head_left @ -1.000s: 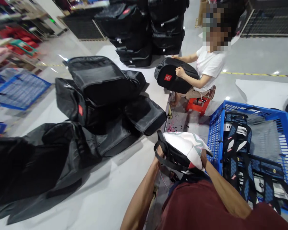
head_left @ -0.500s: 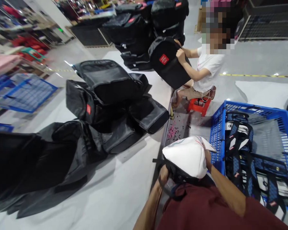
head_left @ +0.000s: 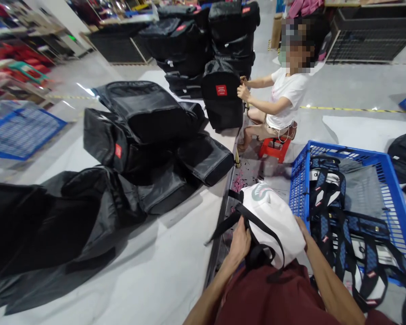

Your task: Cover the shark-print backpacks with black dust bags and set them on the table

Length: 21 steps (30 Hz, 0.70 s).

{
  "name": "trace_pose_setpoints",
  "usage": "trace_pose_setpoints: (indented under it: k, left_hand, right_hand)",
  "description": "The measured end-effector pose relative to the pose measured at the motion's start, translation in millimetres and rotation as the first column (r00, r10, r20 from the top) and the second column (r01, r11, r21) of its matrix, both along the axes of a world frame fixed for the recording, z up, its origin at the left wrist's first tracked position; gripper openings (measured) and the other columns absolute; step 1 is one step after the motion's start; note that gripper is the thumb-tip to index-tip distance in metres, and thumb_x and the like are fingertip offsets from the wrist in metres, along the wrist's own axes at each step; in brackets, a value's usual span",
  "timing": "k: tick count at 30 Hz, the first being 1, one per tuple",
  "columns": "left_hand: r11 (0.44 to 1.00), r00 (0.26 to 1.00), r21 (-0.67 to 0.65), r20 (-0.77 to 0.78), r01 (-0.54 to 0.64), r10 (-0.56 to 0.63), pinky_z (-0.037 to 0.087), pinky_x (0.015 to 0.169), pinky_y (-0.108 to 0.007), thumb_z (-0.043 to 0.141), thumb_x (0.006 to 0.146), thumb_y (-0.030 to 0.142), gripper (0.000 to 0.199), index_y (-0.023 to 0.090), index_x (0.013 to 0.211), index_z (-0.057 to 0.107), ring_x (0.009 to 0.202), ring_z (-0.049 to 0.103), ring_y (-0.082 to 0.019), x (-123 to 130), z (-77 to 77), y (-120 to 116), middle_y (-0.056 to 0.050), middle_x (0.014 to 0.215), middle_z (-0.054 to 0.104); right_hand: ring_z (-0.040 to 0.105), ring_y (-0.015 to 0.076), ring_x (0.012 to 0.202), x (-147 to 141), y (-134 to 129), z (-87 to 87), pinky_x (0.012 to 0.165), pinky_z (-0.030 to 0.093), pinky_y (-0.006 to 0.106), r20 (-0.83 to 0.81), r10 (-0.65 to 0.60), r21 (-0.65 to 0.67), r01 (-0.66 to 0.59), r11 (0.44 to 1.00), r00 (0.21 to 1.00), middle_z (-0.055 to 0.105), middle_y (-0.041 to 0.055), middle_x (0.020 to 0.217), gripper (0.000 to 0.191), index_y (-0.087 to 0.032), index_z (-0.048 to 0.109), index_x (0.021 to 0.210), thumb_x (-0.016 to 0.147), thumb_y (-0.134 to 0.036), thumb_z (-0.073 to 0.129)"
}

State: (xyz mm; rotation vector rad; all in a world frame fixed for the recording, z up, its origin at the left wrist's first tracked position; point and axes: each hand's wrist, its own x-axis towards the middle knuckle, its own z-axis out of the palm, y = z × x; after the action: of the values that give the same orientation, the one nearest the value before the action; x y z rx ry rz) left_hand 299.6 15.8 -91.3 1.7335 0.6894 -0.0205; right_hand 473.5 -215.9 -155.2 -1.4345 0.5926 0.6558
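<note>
I hold a white backpack [head_left: 274,216] with black straps on my lap, low in the middle of the view. My left hand [head_left: 239,241] grips its left side where a black strap [head_left: 257,223] loops over it. My right hand [head_left: 302,225] clasps the bag's right edge, next to the blue crate [head_left: 392,180]. Part of the bag's underside is hidden by my red shirt.
The blue crate at my right holds several blue and white backpacks [head_left: 345,216]. Black bags [head_left: 145,131] lie piled on the grey surface at left and stacked at the back. A seated person [head_left: 284,99] on a red stool [head_left: 273,148] holds a black backpack [head_left: 221,95] upright.
I have turned the white bag in my hands, so its strap now lies across the top. The seated person has lowered the black backpack and set it upright.
</note>
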Motion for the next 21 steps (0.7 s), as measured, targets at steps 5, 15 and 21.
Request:
trace_pose_setpoints:
  k: [5, 15, 21]
  left_hand:
    - [0.999, 0.999, 0.039, -0.054, 0.003, -0.001, 0.041, 0.134, -0.057, 0.057, 0.096, 0.025, 0.075, 0.016, 0.17, 0.048, 0.16, 0.055, -0.039, 7, 5.3, 5, -0.022, 0.171, 0.058]
    - [0.991, 0.987, 0.024, -0.097, -0.13, 0.132, 0.034, 0.139, -0.052, 0.059, 0.092, 0.026, 0.084, 0.013, 0.173, 0.038, 0.168, 0.044, -0.035, 12, -8.7, 20, -0.023, 0.179, 0.047]
    - [0.992, 0.993, -0.046, -0.043, -0.117, 0.115, 0.025, 0.142, -0.05, 0.061, 0.095, 0.036, 0.078, 0.017, 0.169, 0.046, 0.176, 0.028, -0.033, -12, -40.2, -2, -0.02, 0.179, 0.048]
  right_hand:
    - [0.066, 0.0304, 0.147, 7, 13, 32.0, 0.131, 0.046, 0.047, 0.214, 0.26, 0.132, -0.291, 0.948, 0.942, 0.079, 0.0088, 0.146, 0.056, -0.026, 0.081, 0.136, 0.095, -0.064, 0.08]
    - [0.061, 0.0384, 0.151, -15, 66, 38.5, 0.135, 0.039, 0.054, 0.402, 0.47, -0.342, -0.347, 0.873, 0.786, 0.074, 0.0104, 0.151, 0.09, -0.03, 0.062, 0.162, 0.085, -0.068, 0.089]
    - [0.069, 0.0377, 0.14, -18, 65, 30.9, 0.127, 0.047, 0.053, 0.449, 0.464, -0.329, -0.342, 0.88, 0.763, 0.078, 0.0104, 0.145, 0.083, -0.028, 0.066, 0.156, 0.088, -0.072, 0.084]
